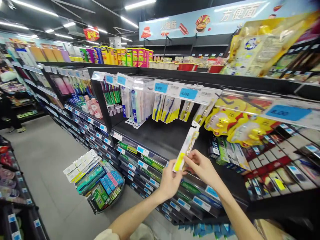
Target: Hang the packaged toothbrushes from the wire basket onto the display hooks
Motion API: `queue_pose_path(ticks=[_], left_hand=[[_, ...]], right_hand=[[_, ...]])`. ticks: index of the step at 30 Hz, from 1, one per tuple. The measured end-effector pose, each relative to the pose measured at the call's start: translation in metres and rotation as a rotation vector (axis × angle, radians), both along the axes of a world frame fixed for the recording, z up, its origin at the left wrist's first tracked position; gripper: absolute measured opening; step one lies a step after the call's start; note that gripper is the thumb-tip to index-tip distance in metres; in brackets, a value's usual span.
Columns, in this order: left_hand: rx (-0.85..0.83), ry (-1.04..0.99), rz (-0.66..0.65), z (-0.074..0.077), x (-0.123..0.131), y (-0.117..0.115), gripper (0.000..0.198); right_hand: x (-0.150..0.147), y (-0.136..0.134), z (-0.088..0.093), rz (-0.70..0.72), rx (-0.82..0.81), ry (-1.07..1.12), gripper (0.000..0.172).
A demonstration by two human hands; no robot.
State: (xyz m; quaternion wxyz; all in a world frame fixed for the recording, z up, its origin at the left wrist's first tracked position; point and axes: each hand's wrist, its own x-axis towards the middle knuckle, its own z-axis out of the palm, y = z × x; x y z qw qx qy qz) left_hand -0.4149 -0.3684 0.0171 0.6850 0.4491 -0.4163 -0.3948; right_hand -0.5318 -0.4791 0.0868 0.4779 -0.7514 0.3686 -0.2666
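Both my hands hold one packaged toothbrush [188,145] in front of the shelf, its hang hole at the top and a yellow patch near the bottom. My left hand [170,180] grips the lower left edge of the pack. Fingers of my right hand [200,164] pinch its lower right side. Just behind, similar packaged toothbrushes [203,112] hang on hooks below a price rail [185,91]. Further left hang blue-and-yellow toothbrush packs [170,108] and a thick row of white packs [140,103].
A basket [113,200] full of boxed and packaged goods stands on the floor [57,166] at lower left. Yellow duck-shaped packs [250,128] hang at right. Shelves of toothpaste boxes [150,165] lie below. A person's legs [17,123] show at far left.
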Motion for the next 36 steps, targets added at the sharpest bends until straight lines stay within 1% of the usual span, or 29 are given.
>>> queue_pose_path(ticks=[3,4,7,9,12,14,16,20,26,30,32,34,36], left_hand=[[-0.029,0.146,-0.118,0.001,0.000,0.012,0.052],[-0.038,0.164,-0.157,0.004,0.000,0.013,0.054],[-0.051,0.138,-0.224,0.018,-0.001,0.012,0.055],[-0.046,0.100,-0.234,0.031,0.000,0.007,0.057],[-0.040,0.012,-0.174,0.048,0.004,0.001,0.057],[-0.037,-0.058,-0.124,0.056,0.008,0.001,0.055],[-0.030,-0.115,-0.099,0.061,0.011,0.002,0.054],[-0.033,-0.175,-0.074,0.066,0.017,0.003,0.054],[-0.066,-0.210,-0.015,0.073,0.027,-0.002,0.057],[-0.059,-0.215,-0.002,0.077,0.032,-0.004,0.055],[-0.056,-0.192,-0.007,0.077,0.031,-0.006,0.058],[-0.034,-0.154,-0.028,0.073,0.029,-0.007,0.067],[0.012,-0.122,-0.059,0.067,0.025,-0.002,0.078]], right_hand=[[0.001,0.009,0.000,-0.168,-0.141,-0.235,0.056],[0.003,0.012,0.002,-0.182,-0.163,-0.327,0.056],[0.014,0.018,0.012,-0.132,-0.165,-0.561,0.052],[0.022,0.019,0.023,-0.142,-0.202,-0.654,0.048],[0.029,0.020,0.040,-0.175,-0.274,-0.730,0.047],[0.031,0.021,0.047,-0.164,-0.291,-0.761,0.047],[0.032,0.022,0.051,-0.125,-0.302,-0.772,0.045],[0.038,0.018,0.057,-0.029,-0.339,-0.779,0.042],[0.056,0.000,0.069,0.053,-0.346,-0.829,0.046],[0.066,-0.011,0.069,-0.001,-0.365,-0.832,0.044],[0.071,-0.024,0.067,-0.050,-0.362,-0.823,0.045],[0.076,-0.045,0.066,-0.103,-0.387,-0.769,0.045],[0.083,-0.073,0.067,-0.162,-0.453,-0.650,0.045]])
